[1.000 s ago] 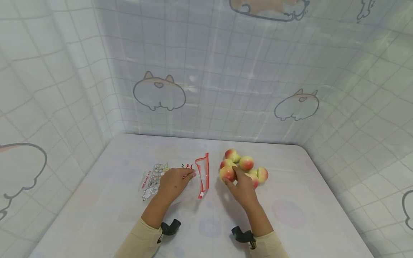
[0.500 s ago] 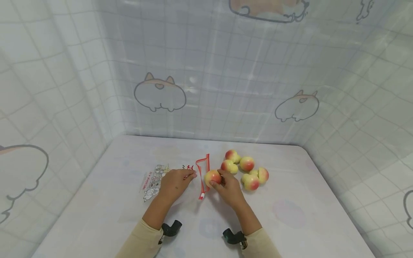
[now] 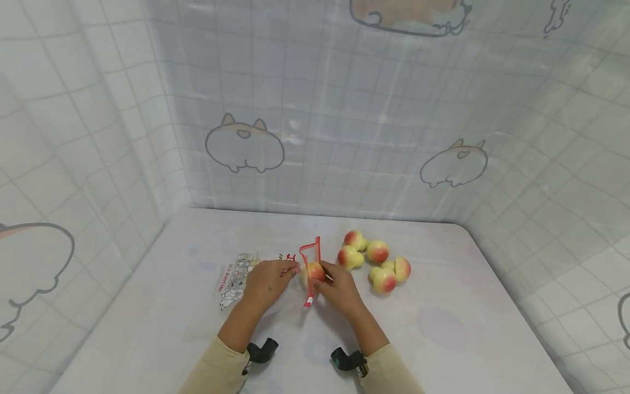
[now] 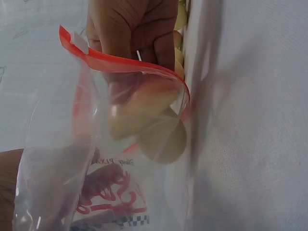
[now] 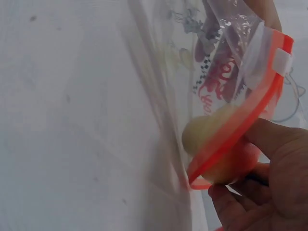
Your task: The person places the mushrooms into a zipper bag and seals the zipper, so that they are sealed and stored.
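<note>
A clear zip bag (image 3: 239, 282) with a red zip edge and printed cartoon figures lies on the table, its mouth held apart and facing right. My left hand (image 3: 268, 282) pinches the bag's film just left of the mouth. My right hand (image 3: 341, 289) grips a red-and-yellow pear-shaped fruit (image 3: 315, 271) by its red end. In the right wrist view, the fruit (image 5: 236, 161) lies across the red zip edge (image 5: 240, 125), its paler rounded end inside the bag. Through the film in the left wrist view, fingertips of the right hand (image 4: 139, 29) show inside the mouth.
Several similar fruits (image 3: 377, 251) lie loosely grouped on the table, right of the bag and beyond my right hand. A white slider (image 3: 308, 301) sits at the near end of the zip. Curtains with a grid pattern (image 3: 315, 186) enclose the white table (image 3: 443, 317) at the back and sides.
My right hand has carried the fruit left from the group and into the mouth of the bag. My left hand keeps its place on the film.
</note>
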`<state>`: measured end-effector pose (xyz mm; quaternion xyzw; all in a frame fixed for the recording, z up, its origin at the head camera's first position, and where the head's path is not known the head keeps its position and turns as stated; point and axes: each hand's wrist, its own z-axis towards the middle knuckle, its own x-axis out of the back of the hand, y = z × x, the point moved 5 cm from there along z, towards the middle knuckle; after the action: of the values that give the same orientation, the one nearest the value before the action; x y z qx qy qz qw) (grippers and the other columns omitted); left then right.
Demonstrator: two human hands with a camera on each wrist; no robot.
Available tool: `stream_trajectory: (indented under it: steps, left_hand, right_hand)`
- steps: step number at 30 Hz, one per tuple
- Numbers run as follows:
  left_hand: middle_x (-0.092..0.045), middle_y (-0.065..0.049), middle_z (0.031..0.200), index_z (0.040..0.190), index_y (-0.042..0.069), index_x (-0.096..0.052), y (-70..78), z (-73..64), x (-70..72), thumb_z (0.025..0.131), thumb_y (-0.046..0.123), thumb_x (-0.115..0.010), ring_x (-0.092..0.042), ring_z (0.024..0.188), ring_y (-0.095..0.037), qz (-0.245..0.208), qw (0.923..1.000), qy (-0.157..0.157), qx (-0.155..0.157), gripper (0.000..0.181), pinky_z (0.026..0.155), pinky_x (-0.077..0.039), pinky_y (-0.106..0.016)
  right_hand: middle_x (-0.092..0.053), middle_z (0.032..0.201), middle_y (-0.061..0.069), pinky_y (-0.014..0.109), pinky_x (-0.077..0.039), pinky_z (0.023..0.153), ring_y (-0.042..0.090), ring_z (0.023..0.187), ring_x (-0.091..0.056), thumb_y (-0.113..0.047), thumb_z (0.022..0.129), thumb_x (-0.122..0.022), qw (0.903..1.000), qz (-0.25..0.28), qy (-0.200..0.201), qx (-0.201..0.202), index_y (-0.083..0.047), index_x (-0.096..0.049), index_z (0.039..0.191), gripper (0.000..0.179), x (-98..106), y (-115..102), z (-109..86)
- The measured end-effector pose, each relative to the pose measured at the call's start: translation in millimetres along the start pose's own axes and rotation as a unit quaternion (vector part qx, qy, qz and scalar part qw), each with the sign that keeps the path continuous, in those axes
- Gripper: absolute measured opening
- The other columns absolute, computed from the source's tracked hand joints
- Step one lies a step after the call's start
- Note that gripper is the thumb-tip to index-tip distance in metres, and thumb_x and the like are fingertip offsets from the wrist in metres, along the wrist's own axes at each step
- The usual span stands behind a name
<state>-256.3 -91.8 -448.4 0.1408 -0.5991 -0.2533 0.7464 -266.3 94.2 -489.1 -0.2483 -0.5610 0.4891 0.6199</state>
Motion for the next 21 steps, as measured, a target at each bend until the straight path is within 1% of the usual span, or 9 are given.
stream_trajectory:
  steps: [2, 7, 12, 15, 18, 21]
  left_hand:
    - [-0.077, 0.003, 0.101, 0.111, 0.024, -0.079, 0.4, 0.2, 0.5, 0.09, 0.038, -0.074, -0.057, 0.07, -0.011, -0.001, 1.0, 0.003, -0.003, 0.026, 0.053, -0.039, -0.027]
    - [-0.077, 0.003, 0.1, 0.111, 0.024, -0.079, 0.0, 0.2, -0.7, 0.09, 0.038, -0.073, -0.059, 0.072, -0.012, -0.001, 1.0, -0.005, -0.003, 0.025, 0.054, -0.041, -0.026]
    - [-0.077, 0.003, 0.102, 0.112, 0.025, -0.078, -0.7, -1.0, -1.2, 0.09, 0.038, -0.073, -0.067, 0.082, -0.014, 0.002, 0.9999, -0.01, 0.004, 0.026, 0.061, -0.049, -0.029]
    - [-0.077, 0.002, 0.104, 0.112, 0.024, -0.078, -0.8, -1.4, -0.7, 0.09, 0.038, -0.073, -0.071, 0.089, -0.018, 0.003, 0.9999, -0.009, 0.003, 0.026, 0.065, -0.054, -0.033]
    - [-0.076, 0.001, 0.106, 0.112, 0.024, -0.078, -0.8, -1.3, -0.4, 0.09, 0.038, -0.073, -0.072, 0.093, -0.02, 0.001, 1.0, -0.009, 0.0, 0.027, 0.067, -0.055, -0.035]
    - [-0.076, 0.001, 0.106, 0.112, 0.024, -0.079, -1.1, -0.9, -0.5, 0.09, 0.039, -0.073, -0.072, 0.096, -0.021, -0.002, 1.0, -0.009, -0.001, 0.027, 0.068, -0.055, -0.035]
  right_hand:
    - [-0.062, 0.131, 0.022, 0.037, -0.053, 0.094, 0.033, 0.122, -0.061, -0.007, 0.088, -0.074, 1.0, 0.004, -0.006, -0.003, 0.008, -0.056, 0.134, 0.052, -2, 1, 1.3]
    - [-0.061, 0.135, 0.019, 0.035, -0.052, 0.095, 0.03, 0.123, -0.061, -0.007, 0.089, -0.073, 0.9993, -0.01, -0.024, -0.029, 0.005, -0.055, 0.138, 0.053, -8, 5, 3.8]
    - [-0.061, 0.136, 0.017, 0.037, -0.052, 0.096, 0.03, 0.123, -0.061, -0.007, 0.09, -0.072, 0.9981, -0.015, -0.038, -0.045, 0.003, -0.055, 0.139, 0.053, -13, 8, 4.8]
    - [-0.062, 0.135, 0.015, 0.036, -0.052, 0.095, 0.027, 0.12, -0.062, -0.006, 0.09, -0.07, 0.9975, -0.018, -0.046, -0.05, 0.001, -0.055, 0.139, 0.052, -15, 8, 5.0]
    - [-0.064, 0.131, 0.013, 0.035, -0.053, 0.094, 0.023, 0.115, -0.064, -0.007, 0.09, -0.07, 0.9969, -0.032, -0.053, -0.05, 0.001, -0.056, 0.139, 0.052, -16, 9, 5.0]
    - [-0.065, 0.13, 0.012, 0.034, -0.053, 0.094, 0.022, 0.114, -0.064, -0.009, 0.091, -0.07, 0.9963, -0.039, -0.059, -0.05, 0.0, -0.055, 0.14, 0.053, -15, 9, 4.5]
